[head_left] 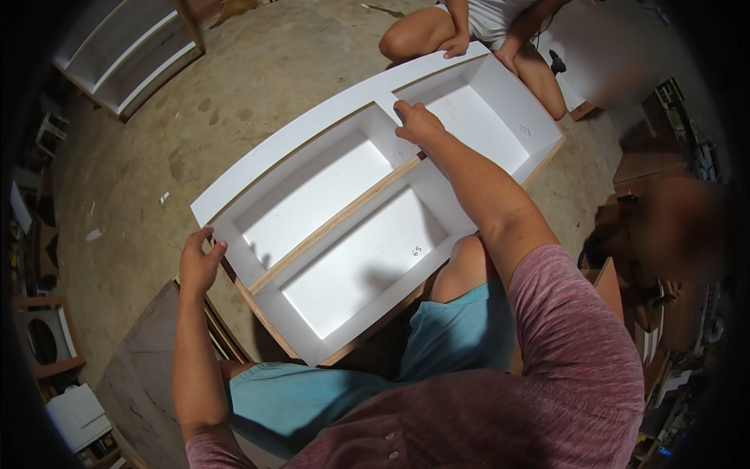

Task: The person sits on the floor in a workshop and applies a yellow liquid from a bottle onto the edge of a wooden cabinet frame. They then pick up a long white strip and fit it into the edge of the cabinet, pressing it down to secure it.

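Note:
A white cabinet carcass with bare plywood edges lies in front of me, its open compartments facing up. A long plywood-edged divider and a short cross panel split it. At its left end, my left hand grips the corner edge between thumb and fingers. My right hand reaches across and is closed over the cross panel's upper edge, near the wide white strip; part of its grip is hidden. Across from me, another person's hand rests on the far corner of the carcass.
Behind, at the far left, stands a white shelf unit. A large board leans left of my legs. A drill lies by the crouching person's leg. Another person is at the right, beside wooden panels. Scraps dot the concrete floor.

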Motion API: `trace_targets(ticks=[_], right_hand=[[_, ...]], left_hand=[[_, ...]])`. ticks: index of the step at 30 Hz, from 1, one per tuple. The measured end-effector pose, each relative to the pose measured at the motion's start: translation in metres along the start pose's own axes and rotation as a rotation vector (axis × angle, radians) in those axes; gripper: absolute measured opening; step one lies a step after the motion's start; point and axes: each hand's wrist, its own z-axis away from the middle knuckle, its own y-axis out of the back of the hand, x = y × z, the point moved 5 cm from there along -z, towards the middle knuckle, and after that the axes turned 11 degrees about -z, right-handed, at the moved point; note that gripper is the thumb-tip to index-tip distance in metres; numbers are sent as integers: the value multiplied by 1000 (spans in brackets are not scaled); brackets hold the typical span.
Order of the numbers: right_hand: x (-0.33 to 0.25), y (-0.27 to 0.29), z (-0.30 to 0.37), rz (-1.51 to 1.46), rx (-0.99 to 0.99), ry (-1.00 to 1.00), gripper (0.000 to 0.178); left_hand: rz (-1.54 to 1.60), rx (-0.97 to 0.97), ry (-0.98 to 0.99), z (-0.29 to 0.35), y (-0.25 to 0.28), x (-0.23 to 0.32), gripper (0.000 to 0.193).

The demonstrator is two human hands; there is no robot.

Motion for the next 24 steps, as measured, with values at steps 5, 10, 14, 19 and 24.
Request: trace_targets(ticks=[5, 10, 14, 19, 24], right_hand=[[6, 0, 0, -47, 18, 55, 62], [13, 6, 4, -132, 6, -56, 71], [0, 13, 4, 10, 245, -24, 89], [-115, 9, -1, -223, 376, 262, 63], [-277, -15, 45, -291, 25, 665, 15]], left_hand=[[-2, -9, -27, -6, -5, -3, 49], [-36, -57, 6, -10, -11, -11, 48], [72, -11, -6, -20, -22, -45, 51], [98, 155, 37, -31, -24, -95, 58], [3, 242, 120, -23, -11, -80, 61]])
